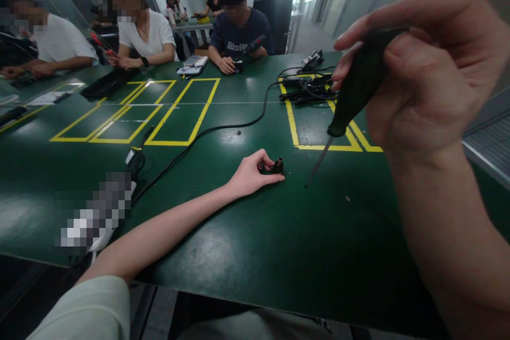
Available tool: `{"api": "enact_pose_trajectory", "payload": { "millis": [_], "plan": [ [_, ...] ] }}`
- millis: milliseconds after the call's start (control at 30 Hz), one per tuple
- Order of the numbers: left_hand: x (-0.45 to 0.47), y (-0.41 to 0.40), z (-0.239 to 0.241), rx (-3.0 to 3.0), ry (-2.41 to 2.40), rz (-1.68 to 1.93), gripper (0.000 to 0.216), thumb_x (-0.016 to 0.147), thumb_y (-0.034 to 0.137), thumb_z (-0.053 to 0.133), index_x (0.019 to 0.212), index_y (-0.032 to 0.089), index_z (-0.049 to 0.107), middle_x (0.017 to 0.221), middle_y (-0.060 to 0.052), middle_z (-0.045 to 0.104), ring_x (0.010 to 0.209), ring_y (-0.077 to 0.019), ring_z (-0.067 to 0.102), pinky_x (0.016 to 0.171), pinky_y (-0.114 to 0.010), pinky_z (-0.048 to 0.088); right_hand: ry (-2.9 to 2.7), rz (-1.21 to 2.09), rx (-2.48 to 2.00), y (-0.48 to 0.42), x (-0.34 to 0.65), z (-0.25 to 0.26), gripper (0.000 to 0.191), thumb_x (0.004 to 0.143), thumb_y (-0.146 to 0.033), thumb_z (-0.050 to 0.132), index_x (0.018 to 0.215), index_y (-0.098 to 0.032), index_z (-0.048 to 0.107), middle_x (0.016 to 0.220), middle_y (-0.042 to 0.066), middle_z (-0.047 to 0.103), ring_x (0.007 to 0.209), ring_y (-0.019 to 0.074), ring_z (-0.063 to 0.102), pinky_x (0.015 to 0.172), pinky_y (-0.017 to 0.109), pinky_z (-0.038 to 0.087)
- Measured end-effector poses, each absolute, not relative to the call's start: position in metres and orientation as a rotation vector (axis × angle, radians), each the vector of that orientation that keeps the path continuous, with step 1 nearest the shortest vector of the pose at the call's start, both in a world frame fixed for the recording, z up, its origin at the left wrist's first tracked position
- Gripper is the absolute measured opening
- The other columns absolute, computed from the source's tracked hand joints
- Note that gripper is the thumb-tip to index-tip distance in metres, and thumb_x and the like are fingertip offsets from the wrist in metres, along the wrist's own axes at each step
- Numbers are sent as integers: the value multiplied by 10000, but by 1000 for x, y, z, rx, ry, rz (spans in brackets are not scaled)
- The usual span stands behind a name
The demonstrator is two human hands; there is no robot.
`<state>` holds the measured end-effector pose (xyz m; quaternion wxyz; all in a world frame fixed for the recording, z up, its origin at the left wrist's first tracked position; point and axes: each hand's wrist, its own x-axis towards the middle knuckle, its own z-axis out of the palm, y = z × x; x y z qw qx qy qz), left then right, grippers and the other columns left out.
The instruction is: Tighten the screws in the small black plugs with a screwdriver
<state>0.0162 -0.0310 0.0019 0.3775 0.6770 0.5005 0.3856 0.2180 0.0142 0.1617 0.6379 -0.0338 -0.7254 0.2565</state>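
My right hand [430,58] is raised close to the camera, its fingers wrapped round the dark handle of a screwdriver [354,90]. The thin shaft slants down and left, its tip above the green table [223,244]. Resting on the tabletop, my left hand [255,172] pinches a small black part [278,166] between thumb and fingers. A short copper-coloured cylinder sticks up from that part; what exactly it is I cannot make out. The screwdriver tip appears to the right of the part, apart from it.
A black cable [223,126] runs across the table from a blurred power strip [99,212] at left to a heap of black parts [308,87]. Yellow tape rectangles [183,143] mark the surface. Several people sit across the table, one person [243,26] handling a dark device.
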Motion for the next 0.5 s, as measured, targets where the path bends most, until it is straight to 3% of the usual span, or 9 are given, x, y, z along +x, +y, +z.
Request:
{"api": "enact_pose_trajectory", "payload": {
  "millis": [167, 300, 367, 500],
  "plan": [
    [15, -34, 3, 1697, 1270, 999, 602, 615, 407, 981, 975, 205, 542, 889, -3, 681, 798, -167, 600, 756, -314, 479, -1674, 570, -78, 13, 217, 162, 209, 924, -270, 692, 1052, -392, 804, 979, -117, 788, 796, 49, 731, 672, 178, 602],
    [9, -31, 6, 1774, 1089, 940, 768, 614, 278, 961, 1282, 205, 589, 1200, -93, 731, 1095, -243, 671, 965, -386, 509, -1658, 547, -70, 10, 216, 162, 207, 951, -271, 669, 1064, -373, 809, 1002, -91, 784, 829, 58, 742, 696, 174, 617],
    [5, -28, 7, 1776, 944, 851, 657, 711, 221, 869, 1323, 199, 632, 1290, -113, 732, 1183, -254, 677, 1049, -413, 493, -1660, 527, -75, 8, 215, 162, 191, 963, -290, 673, 1065, -376, 809, 1015, -89, 784, 843, 58, 745, 713, 173, 626],
    [1, -26, 4, 1747, 955, 827, 352, 799, 268, 810, 1127, 152, 754, 1104, -95, 784, 1048, -234, 717, 1018, -401, 519, -1673, 475, -77, 9, 213, 161, 216, 993, -289, 643, 1104, -402, 789, 1069, -107, 780, 888, 44, 747, 768, 171, 637]
  ]
}}
